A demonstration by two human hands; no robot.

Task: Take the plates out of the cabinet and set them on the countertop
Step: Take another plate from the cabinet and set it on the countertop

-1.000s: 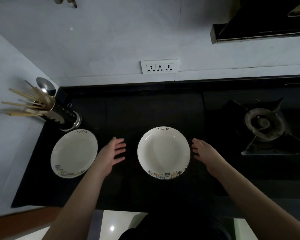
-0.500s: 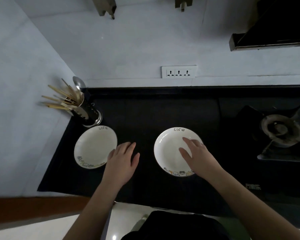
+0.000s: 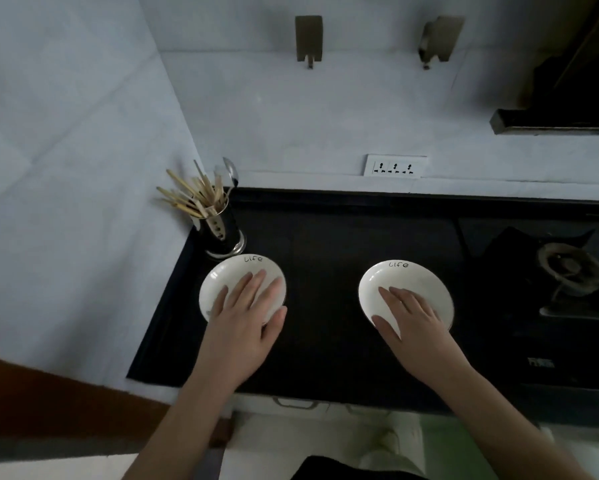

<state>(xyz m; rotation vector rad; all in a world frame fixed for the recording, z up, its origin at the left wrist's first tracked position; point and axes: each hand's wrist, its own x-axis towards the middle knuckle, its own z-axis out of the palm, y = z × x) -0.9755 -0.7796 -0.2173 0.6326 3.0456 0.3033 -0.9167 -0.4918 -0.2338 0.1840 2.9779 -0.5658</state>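
Left hand: I see my left hand (image 3: 246,317) lying palm down on the left plate (image 3: 222,277), fingers spread flat and pointing toward 12 o'clock, thumb off the rim at the plate's 4 o'clock edge. It is released, not gripping; the flat fingers cover most of the plate's near half.

Right hand: my right hand (image 3: 414,322) lies palm down on the right plate (image 3: 419,282), fingers flat and aimed toward 11 o'clock, thumb over the rim at about 7 o'clock. Also released, with nothing clasped.

Left plate: white, shallow, the word "Life" on its rim at 12 o'clock. It sits flat on the countertop (image 3: 325,271), at 9 o'clock from the other plate and well apart from it.

Right plate: same white kind, same "Life" lettering at 12 o'clock, flat on the countertop near its middle.

Countertop: black, running from the left wall to the stove.

Utensil holder (image 3: 222,230): a metal cup just beside the left plate at its 12 o'clock, full of chopsticks (image 3: 190,199) and one spoon (image 3: 230,173). I cannot tell whether its base touches the plate.

Burner (image 3: 568,268): at 3 o'clock from the right plate, apart from it.

Wall socket (image 3: 395,166): on the white wall at 12 o'clock, above the counter's back edge.

Hooks (image 3: 308,39): two on the wall, higher up.
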